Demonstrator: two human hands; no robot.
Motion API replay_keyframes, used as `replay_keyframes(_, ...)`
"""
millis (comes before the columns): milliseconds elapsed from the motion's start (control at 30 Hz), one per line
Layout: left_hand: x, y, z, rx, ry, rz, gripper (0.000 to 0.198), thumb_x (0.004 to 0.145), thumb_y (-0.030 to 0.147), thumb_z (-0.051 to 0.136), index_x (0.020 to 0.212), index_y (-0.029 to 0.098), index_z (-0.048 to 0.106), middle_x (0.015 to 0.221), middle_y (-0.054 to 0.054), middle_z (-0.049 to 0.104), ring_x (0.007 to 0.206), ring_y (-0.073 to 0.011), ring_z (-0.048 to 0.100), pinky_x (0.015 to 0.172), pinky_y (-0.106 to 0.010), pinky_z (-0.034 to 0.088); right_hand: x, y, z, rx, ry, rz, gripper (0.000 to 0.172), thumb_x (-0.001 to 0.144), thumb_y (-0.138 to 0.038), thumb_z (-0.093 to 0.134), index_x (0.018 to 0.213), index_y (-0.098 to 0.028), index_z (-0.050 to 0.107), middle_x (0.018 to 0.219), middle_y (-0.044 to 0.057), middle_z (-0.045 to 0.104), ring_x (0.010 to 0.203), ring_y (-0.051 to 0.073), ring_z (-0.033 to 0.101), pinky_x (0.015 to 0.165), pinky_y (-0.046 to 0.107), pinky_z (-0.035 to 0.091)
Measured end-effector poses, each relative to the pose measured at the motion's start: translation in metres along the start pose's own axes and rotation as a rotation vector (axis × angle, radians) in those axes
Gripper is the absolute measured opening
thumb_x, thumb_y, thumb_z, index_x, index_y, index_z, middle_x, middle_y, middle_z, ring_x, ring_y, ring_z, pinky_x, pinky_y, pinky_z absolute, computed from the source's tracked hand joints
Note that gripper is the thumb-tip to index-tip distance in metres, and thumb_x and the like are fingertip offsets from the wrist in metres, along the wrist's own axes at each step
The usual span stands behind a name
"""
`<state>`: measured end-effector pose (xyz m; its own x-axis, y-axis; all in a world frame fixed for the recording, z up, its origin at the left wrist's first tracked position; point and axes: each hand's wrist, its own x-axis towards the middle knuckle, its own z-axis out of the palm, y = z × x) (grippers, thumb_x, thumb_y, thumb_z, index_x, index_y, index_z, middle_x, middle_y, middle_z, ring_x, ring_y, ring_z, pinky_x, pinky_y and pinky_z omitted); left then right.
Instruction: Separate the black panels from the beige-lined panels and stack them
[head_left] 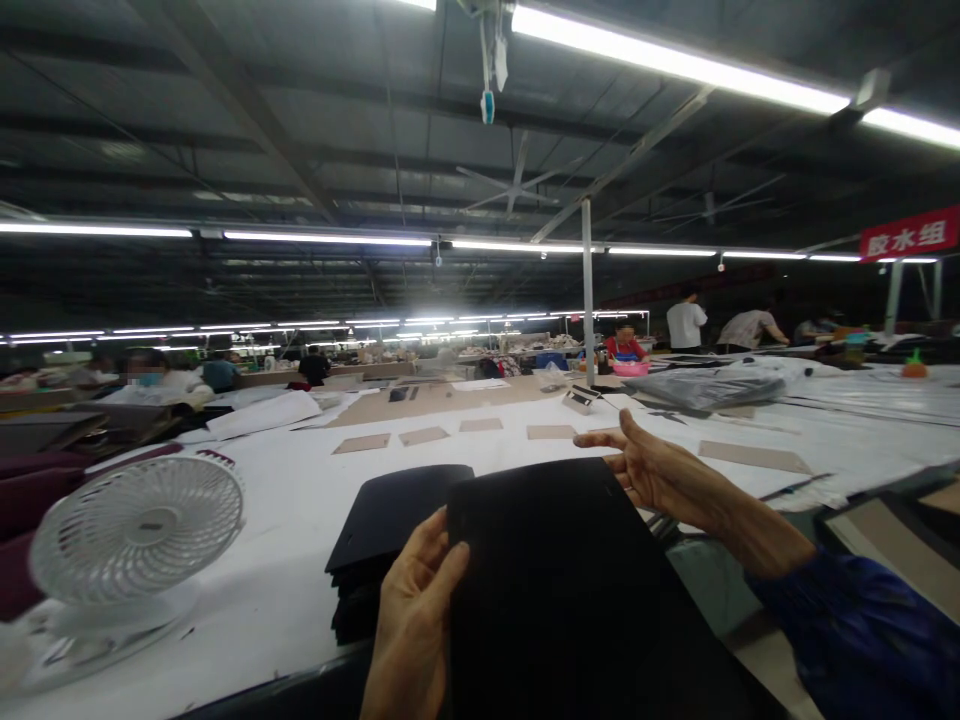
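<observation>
A large black sheet-like panel (547, 590) with a small slot near its upper corner stands tilted in front of me. My left hand (420, 610) grips its left edge, thumb on the near face and fingers curled at the side. At the panel's upper right corner is my right hand (656, 470), thumb raised and index finger stretched out; its lower fingers are partly hidden near the edge. Behind the left hand lies a stack of similar black panels (405, 510) on the white-covered table (277, 550).
A white desk fan (142, 535) stands at the left of the table. Several flat beige pieces (551, 433) lie in a row farther back, with a longer beige piece (754, 457) to the right. Clear plastic sheeting (705, 385) and a metal post (588, 290) are beyond. Other people work in the distance.
</observation>
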<state>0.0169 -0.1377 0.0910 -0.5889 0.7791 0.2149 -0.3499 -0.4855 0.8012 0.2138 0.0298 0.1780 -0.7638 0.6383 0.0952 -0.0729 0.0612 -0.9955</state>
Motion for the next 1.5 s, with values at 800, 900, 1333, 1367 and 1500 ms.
replay_keyframes(800, 0.069, 0.057, -0.142, 0.901, -0.025, 0.410, 0.025, 0.077, 0.039, 0.058, 0.087, 0.019, 0.071, 0.111, -0.009, 0.070, 0.120, -0.0269, 0.055, 0.113, -0.047, 0.029, 0.056, 0.049, 0.085, -0.974, -0.343, -0.709, 0.027, 0.088, -0.024, 0.057, 0.114, -0.022, 0.064, 0.113, 0.007, 0.066, 0.107, 0.021, 0.060, 0.094, 0.035, 0.046)
replay_keyframes(900, 0.058, 0.058, -0.158, 0.816, 0.044, 0.392, 0.040, 0.077, 0.040, 0.061, 0.111, 0.020, 0.066, 0.125, -0.007, 0.063, 0.124, -0.0257, 0.052, 0.113, -0.044, 0.030, 0.037, 0.046, 0.057, -0.951, -0.246, -0.530, 0.049, 0.089, -0.039, 0.055, 0.134, -0.022, 0.050, 0.131, 0.009, 0.057, 0.120, 0.025, 0.052, 0.102, 0.040, 0.040)
replay_keyframes(1333, -0.003, 0.047, -0.132, 0.694, 0.449, 0.451, 0.034, 0.073, 0.048, 0.066, 0.096, 0.024, 0.068, 0.100, -0.001, 0.071, 0.087, -0.0218, 0.066, 0.092, -0.037, 0.048, -0.016, 0.100, -0.040, -1.260, 0.011, -0.230, 0.073, 0.071, -0.062, 0.067, 0.127, -0.016, 0.057, 0.134, 0.017, 0.052, 0.125, 0.035, 0.044, 0.105, 0.049, 0.037)
replay_keyframes(1367, -0.007, 0.045, -0.126, 0.727, 0.454, 0.455, 0.033, 0.074, 0.049, 0.065, 0.096, 0.025, 0.068, 0.100, 0.000, 0.071, 0.086, -0.0211, 0.065, 0.092, -0.036, 0.047, -0.017, 0.098, -0.035, -1.272, 0.017, -0.234, 0.071, 0.071, -0.062, 0.066, 0.125, -0.016, 0.057, 0.132, 0.017, 0.053, 0.123, 0.035, 0.046, 0.103, 0.048, 0.038)
replay_keyframes(1500, -0.022, 0.038, -0.108, 0.821, 0.446, 0.447, 0.034, 0.076, 0.053, 0.060, 0.097, 0.027, 0.068, 0.101, 0.002, 0.070, 0.092, -0.0220, 0.064, 0.100, -0.036, 0.041, -0.020, 0.094, -0.010, -1.323, 0.135, -0.272, 0.045, 0.081, -0.053, 0.058, 0.110, -0.019, 0.062, 0.117, 0.014, 0.060, 0.111, 0.032, 0.054, 0.097, 0.049, 0.041)
